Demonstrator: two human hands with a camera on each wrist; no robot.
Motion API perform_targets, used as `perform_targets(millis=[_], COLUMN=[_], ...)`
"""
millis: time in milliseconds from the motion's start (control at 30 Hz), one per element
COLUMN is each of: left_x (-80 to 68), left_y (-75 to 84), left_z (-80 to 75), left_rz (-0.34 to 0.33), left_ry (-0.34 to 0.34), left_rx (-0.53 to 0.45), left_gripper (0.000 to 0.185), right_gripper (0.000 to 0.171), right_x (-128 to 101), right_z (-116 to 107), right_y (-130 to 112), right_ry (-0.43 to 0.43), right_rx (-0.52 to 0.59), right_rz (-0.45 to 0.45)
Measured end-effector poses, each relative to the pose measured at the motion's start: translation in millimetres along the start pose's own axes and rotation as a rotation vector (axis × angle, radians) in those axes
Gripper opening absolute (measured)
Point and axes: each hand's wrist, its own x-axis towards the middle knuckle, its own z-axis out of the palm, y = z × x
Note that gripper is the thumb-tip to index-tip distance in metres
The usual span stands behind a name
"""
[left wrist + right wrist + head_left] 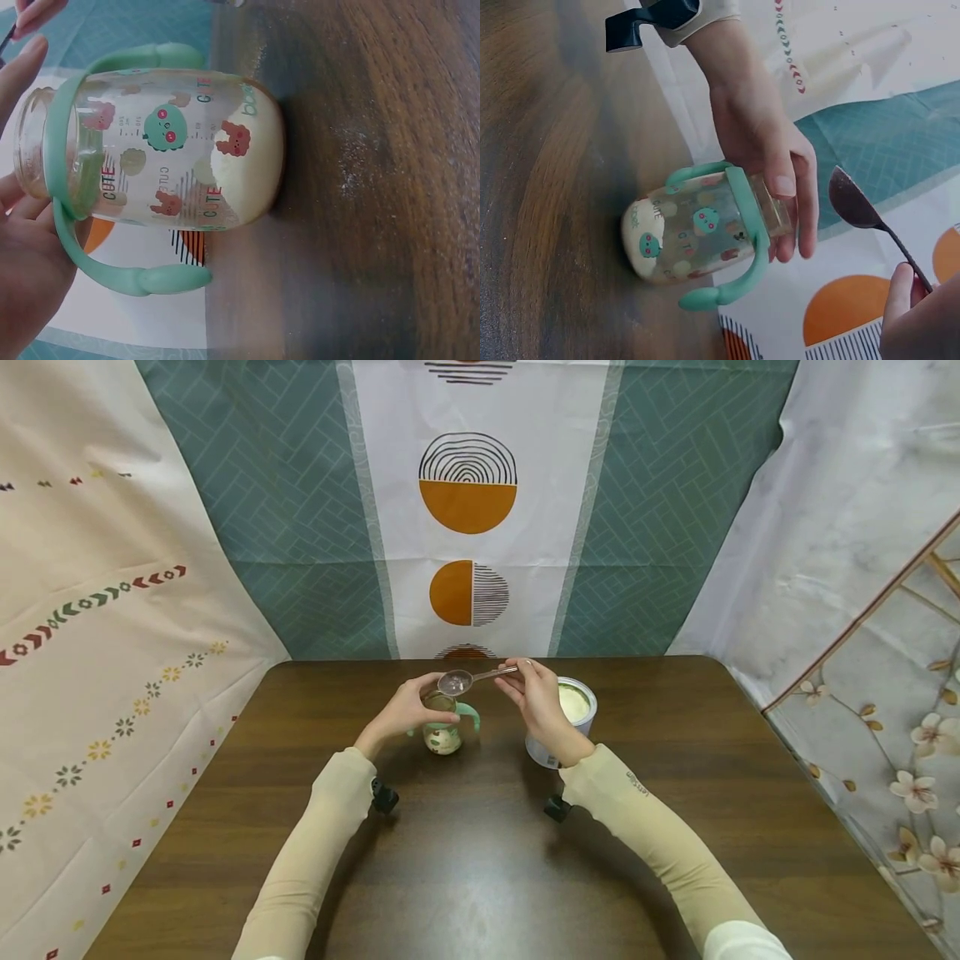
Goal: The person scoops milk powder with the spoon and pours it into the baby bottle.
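Dark, grained wood forms the table (480,860) in the head view, where the left hand (405,710) curls round the neck of a clear baby bottle (442,727) standing near the far edge, while the right hand (536,697) pinches the thin handle of a clear plastic spoon (457,681) held just above the bottle's mouth; a round open tin (573,710) of pale powder stands just beside the right wrist. In the left wrist view, the bottle (165,150) shows mint green looped handles, cartoon prints and cream powder heaped at its base. In the right wrist view, the spoon bowl (851,199) is oval and dusted, close to the left fingers (802,202).
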Motion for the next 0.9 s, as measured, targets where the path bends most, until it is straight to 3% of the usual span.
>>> perform_targets(millis=[433, 600, 900], left_x=[2.6, 3.1, 3.9], left_y=[8.8, 11.0, 15.2], left_z=[-0.2, -1.5, -1.0], left_rz=[0.043, 0.058, 0.027], left_ry=[0.043, 0.046, 0.038], left_rx=[-0.123, -0.131, -0.117], left_gripper=[0.068, 0.065, 0.065], right_gripper=[0.023, 0.023, 0.022], right_x=[-2.0, -0.6, -1.0], right_z=[-8.8, -14.6, -21.9], right_y=[-11.8, -15.7, -20.2], right_ry=[-0.005, -0.003, 0.02], right_rx=[0.045, 0.057, 0.083], right_rz=[0.037, 0.042, 0.082])
